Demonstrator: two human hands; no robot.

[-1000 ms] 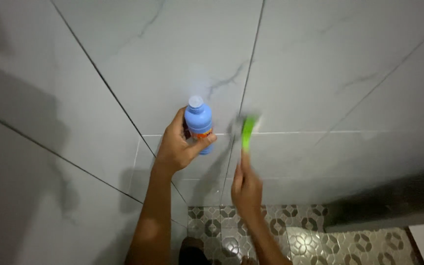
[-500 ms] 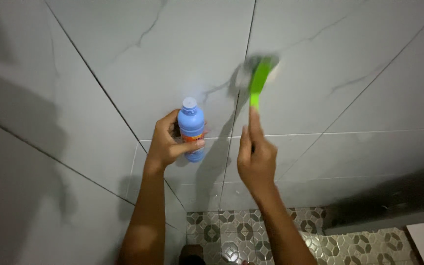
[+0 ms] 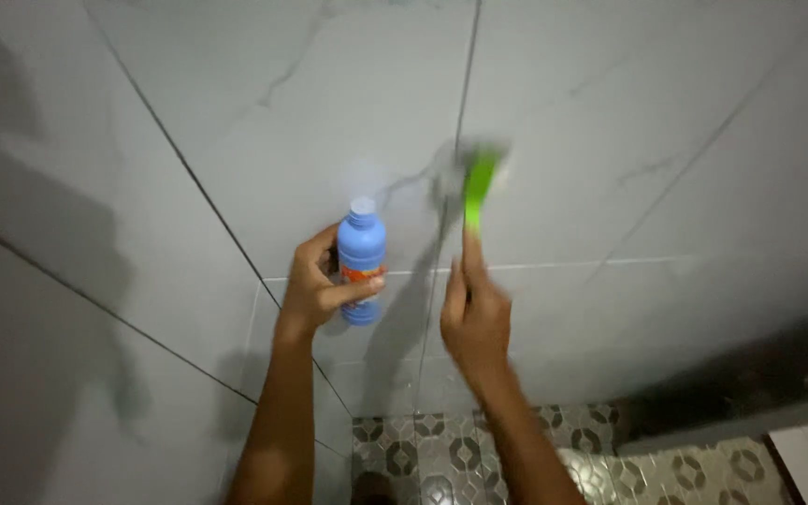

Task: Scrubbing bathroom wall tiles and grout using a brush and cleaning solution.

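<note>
Moved: brush (image 3: 479, 182) is lower on the wall (image 3: 610, 122) than half a second ago.
Right hand (image 3: 474, 318): I clench its handle; press evenly.
Left hand (image 3: 315, 285): grasps upright bottle (image 3: 361, 257) beside the wall.

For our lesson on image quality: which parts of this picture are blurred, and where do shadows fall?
Head view: the green brush is smeared by motion blur; the blue bottle is fairly sharp; dim lighting, with arm shadows falling on the tiled wall at left.
</note>
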